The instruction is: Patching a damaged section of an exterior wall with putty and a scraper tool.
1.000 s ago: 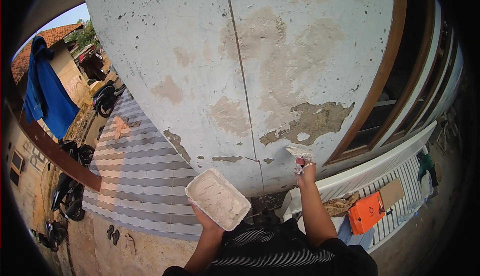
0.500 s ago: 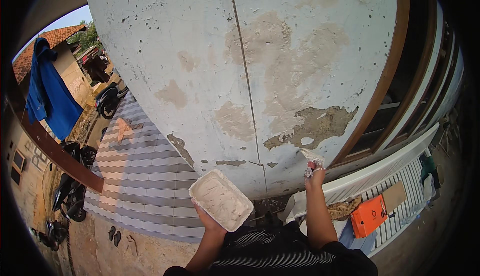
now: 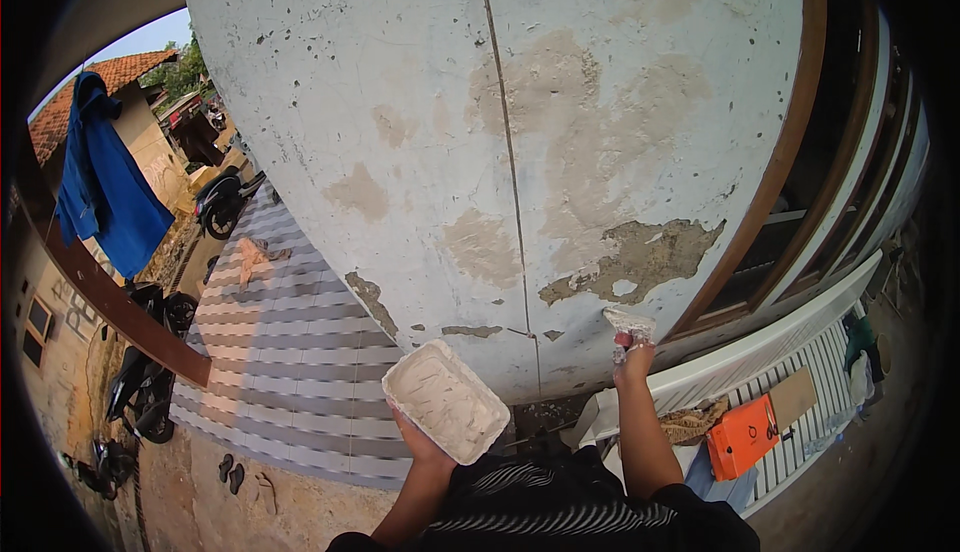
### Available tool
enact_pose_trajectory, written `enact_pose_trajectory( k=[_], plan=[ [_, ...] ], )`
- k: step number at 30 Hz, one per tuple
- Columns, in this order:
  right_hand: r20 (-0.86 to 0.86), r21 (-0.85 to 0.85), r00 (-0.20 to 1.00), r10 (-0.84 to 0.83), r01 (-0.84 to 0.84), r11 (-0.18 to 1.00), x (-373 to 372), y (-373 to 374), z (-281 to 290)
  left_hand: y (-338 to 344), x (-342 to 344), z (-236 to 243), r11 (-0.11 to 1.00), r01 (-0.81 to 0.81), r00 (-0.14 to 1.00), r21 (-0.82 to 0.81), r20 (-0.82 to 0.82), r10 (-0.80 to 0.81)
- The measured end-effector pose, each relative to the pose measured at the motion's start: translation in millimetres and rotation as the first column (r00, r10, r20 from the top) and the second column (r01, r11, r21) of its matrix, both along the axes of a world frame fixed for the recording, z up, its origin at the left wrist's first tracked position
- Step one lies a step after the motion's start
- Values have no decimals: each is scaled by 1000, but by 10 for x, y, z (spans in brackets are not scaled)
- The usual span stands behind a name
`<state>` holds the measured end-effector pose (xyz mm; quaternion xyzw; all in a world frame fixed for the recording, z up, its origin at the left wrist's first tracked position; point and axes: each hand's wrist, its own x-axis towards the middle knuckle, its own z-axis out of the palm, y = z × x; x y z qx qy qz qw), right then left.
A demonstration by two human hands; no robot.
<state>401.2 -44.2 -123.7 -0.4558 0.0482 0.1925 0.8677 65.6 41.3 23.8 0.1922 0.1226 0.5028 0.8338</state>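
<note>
My left hand (image 3: 424,439) grips a white rectangular tub (image 3: 446,402) from its left side and underneath. Pale beige filler paste with ridged marks covers the tub's inside. Smeared with the same paste, my right hand (image 3: 634,357) closes round a putty knife (image 3: 629,324), whose coated blade points up and left, close to the wall. Whether the blade touches the wall I cannot tell. The whitish wall (image 3: 420,42) carries smooth beige filled patches (image 3: 560,102). Just above the knife is a rough grey-brown bare patch (image 3: 655,257) where paint has flaked off.
A cable (image 3: 508,142) runs down the wall. On the right are a brown window frame (image 3: 790,142) and a white slatted bench (image 3: 800,352) bearing an orange box (image 3: 741,437). Striped tiled floor (image 3: 290,352) lies left, with sandals (image 3: 232,473), parked motorcycles (image 3: 145,392) and a hanging blue garment (image 3: 110,182) beyond.
The view has shifted slightly, so the wall sits a little further right and lower. The putty knife's blade has turned to show broader, and both hands keep their holds.
</note>
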Motion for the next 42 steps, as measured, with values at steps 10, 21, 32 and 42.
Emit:
enact_pose_trajectory(
  k=[10,21,32,42],
  plan=[
    [-12,7,993,-118,118,993,56,-52,140,33,-147,-95,1000,-26,1000,0,-4,26],
    [16,-72,995,-96,97,993,-4,268,-214,6,-154,-88,999,-24,999,24,-20,25],
    [-214,31,974,-73,82,996,192,106,-237,-24,-165,-78,999,-34,999,10,-32,34],
    [-401,26,916,17,-7,1000,8,-76,-467,-9,-188,-129,999,-38,999,3,7,38]
  ],
)
